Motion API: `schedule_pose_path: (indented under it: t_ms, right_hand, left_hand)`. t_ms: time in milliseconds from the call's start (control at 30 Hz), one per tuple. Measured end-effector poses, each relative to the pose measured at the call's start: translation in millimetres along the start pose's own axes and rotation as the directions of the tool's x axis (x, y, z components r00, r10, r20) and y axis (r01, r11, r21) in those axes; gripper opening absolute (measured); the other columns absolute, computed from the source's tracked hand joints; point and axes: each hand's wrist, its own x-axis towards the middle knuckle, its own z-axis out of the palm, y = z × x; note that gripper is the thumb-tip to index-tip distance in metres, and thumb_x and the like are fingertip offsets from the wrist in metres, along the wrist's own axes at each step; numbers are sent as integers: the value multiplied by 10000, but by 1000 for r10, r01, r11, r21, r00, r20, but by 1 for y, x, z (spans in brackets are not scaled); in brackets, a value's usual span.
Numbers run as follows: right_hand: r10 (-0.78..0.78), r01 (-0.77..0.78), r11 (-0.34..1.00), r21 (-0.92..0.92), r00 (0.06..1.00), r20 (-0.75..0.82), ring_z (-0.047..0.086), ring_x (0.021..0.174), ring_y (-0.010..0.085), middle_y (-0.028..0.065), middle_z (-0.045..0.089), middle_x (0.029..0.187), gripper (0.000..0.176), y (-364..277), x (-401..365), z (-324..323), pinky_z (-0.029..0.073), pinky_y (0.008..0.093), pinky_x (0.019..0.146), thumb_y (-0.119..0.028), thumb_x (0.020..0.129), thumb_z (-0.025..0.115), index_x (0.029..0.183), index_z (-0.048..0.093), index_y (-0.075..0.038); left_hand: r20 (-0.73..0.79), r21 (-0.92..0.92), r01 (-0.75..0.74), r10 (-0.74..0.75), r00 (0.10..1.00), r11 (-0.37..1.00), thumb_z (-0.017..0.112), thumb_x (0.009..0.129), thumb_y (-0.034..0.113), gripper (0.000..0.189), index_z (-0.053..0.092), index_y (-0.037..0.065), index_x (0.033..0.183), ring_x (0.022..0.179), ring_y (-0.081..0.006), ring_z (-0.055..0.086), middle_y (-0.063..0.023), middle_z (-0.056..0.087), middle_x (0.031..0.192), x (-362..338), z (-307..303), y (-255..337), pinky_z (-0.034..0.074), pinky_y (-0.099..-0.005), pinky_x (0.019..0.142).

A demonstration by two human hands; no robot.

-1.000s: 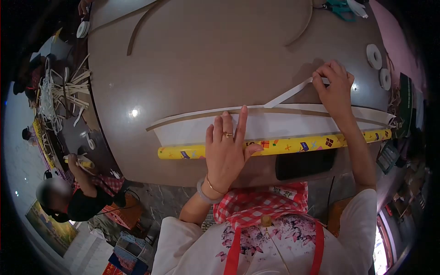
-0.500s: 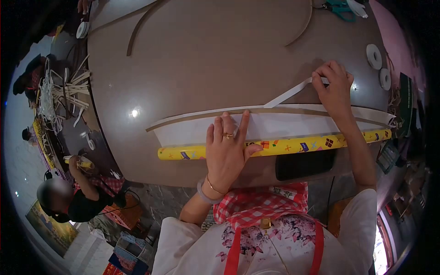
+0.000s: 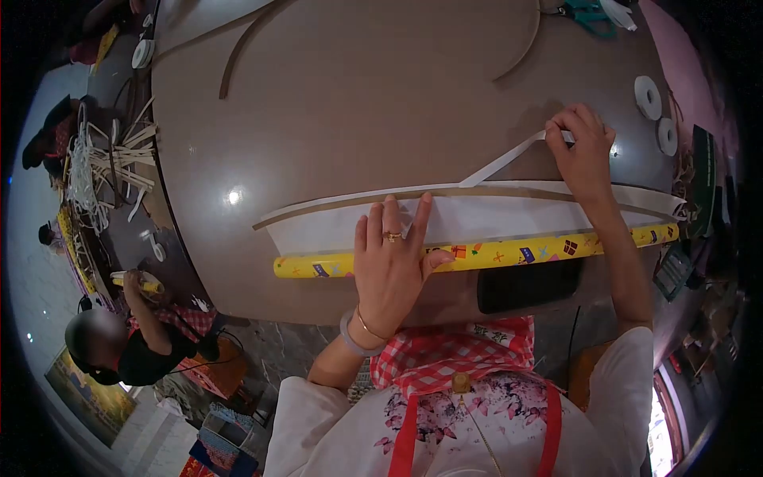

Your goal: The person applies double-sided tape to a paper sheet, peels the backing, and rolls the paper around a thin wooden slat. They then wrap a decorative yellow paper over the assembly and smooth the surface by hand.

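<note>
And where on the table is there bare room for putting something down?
The table is bare in its middle, between the short brown strip, the right hand and the white paper. Crowded: near side, with yellow roll and left hand; right edge, with white rolls.

Two white rolls [image 3: 648, 98] at right, perhaps two more at upper left; one yellow roll [image 3: 493, 254], centre; one scissors [image 3: 594, 19], upper right.
</note>
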Motion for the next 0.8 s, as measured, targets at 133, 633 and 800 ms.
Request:
schedule_pose_path:
  t_ms: [133, 633, 800]
  right_hand:
    - [1, -2, 999, -54, 1000, -25, 530, 943, 200, 9, 580, 942, 109, 7, 0, -2, 287, 377, 877, -209, 861, 608, 864, 639, -105]
    - [49, -50, 999, -13, 997, -54, 536, 930, 207, 17, 588, 936, 125, 25, -11, -14, 291, 385, 894, -216, 867, 604, 861, 644, -98]
    - [73, -74, 997, -19, 996, -59, 537, 928, 211, 15, 587, 928, 131, 35, -11, -13, 292, 381, 886, -225, 862, 608, 861, 649, -101]
  left_hand:
    - [-15, -61, 9, -10, 1000, 998, 415, 896, 594, 661, 485, 159, 1389, 1170, -374, 457, -170, 426, 1315, 3, -5, 3, 388, -485, 993]
    - [22, -59, -60, 61, 998, 996, 440, 876, 600, 785, 405, 22, 1407, 1172, -366, 479, -187, 467, 1298, 10, 2, 19, 380, -475, 1001]
    - [21, 59, -101, 100, 995, 993, 382, 878, 634, 760, 400, 128, 1445, 1102, -366, 491, -194, 478, 1188, 17, 1, 23, 389, -496, 976]
